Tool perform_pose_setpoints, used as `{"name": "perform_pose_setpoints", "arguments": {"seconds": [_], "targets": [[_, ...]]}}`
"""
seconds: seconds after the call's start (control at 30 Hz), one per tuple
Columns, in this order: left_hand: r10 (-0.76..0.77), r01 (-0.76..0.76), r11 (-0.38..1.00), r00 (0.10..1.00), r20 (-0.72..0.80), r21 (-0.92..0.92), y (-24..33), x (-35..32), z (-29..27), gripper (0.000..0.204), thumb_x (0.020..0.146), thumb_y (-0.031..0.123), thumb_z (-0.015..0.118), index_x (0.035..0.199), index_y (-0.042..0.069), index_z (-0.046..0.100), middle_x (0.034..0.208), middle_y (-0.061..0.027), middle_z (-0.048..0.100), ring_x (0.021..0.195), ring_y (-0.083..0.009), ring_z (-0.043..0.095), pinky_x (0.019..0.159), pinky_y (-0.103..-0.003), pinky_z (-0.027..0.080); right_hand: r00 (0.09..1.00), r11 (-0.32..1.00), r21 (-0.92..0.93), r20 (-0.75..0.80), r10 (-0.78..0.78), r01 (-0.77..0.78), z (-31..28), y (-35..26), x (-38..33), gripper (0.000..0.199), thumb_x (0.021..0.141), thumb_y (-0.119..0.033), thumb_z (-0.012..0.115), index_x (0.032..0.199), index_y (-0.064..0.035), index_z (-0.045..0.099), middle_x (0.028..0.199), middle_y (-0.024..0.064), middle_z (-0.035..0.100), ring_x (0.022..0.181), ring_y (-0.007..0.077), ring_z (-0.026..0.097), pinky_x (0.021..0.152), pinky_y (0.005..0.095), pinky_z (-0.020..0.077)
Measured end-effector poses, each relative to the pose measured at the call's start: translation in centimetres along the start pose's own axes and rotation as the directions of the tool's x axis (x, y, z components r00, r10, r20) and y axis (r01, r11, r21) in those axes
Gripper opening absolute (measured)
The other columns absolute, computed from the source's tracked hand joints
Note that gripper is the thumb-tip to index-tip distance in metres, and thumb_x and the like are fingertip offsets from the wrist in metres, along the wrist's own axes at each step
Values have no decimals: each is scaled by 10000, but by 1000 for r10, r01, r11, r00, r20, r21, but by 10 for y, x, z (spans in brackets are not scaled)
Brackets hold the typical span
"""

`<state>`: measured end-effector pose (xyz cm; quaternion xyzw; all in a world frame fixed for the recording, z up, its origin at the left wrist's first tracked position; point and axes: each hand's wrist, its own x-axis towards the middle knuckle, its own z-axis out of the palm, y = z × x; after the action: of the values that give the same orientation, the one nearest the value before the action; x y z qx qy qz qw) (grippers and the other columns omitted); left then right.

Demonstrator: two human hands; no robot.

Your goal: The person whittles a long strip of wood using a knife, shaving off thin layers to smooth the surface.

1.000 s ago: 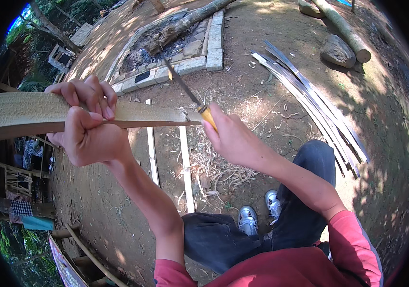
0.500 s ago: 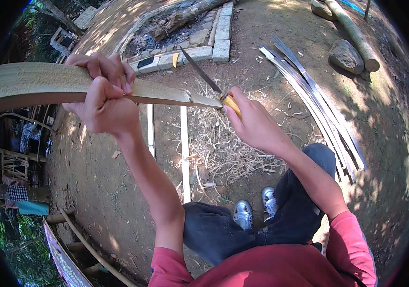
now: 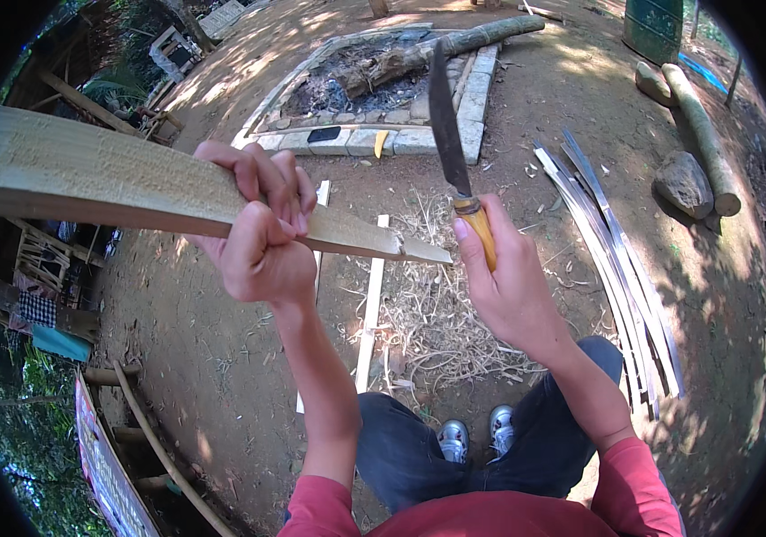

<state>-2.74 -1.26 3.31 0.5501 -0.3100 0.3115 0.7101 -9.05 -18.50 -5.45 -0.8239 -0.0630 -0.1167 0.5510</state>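
Note:
A long pale strip, apparently bamboo or wood, runs from the left edge toward the middle and tapers to a notched, narrow end. My left hand is closed around it partway along, fingers wrapped over the top. In my right hand is a knife with a yellowish handle, its dark blade pointing up and away. The blade stands apart from the strip, just beyond its thin tip. Below the tip, a heap of curled shavings covers the ground.
Two pale strips lie near my left knee. A bundle of long strips lies at the right, near a rock and a log. Ahead is a stone-edged fire pit with a phone on its rim.
The view has tilted up, showing more of the fire pit. My right hand has drawn the knife off the strip's tip, and the blade has turned more upright. My left hand still grips the strip.

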Motion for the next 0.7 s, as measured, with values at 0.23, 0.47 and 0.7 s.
{"name": "perform_pose_setpoints", "arguments": {"seconds": [0.23,0.47,0.7], "targets": [[29,-29,996,1000,-3,-79,-5,-2,-4,186,590,-14,378,767,18,332,593,-37,275,475,-101,247,425,-251,302,982,985,-164,170,88,-60,58,94,-26,168,1013,-158,474,1043,2,430,647,214,589,562,414,615,510,477,437],[32,-34,994,999,-20,-105,-14,-10,-2,235,556,-12,373,787,14,334,611,-42,269,485,-106,241,429,-251,267,997,979,-198,70,-29,43,55,57,-2,205,1005,-168,499,1040,18,420,564,188,579,541,391,635,474,477,489],[16,-23,988,999,-41,-154,-5,-19,-16,283,530,15,373,810,23,342,611,-47,273,475,-119,237,426,-232,266,999,999,-25,38,-31,32,30,18,3,211,1007,-174,498,1046,17,417,584,182,587,524,384,632,451,458,487]]}}
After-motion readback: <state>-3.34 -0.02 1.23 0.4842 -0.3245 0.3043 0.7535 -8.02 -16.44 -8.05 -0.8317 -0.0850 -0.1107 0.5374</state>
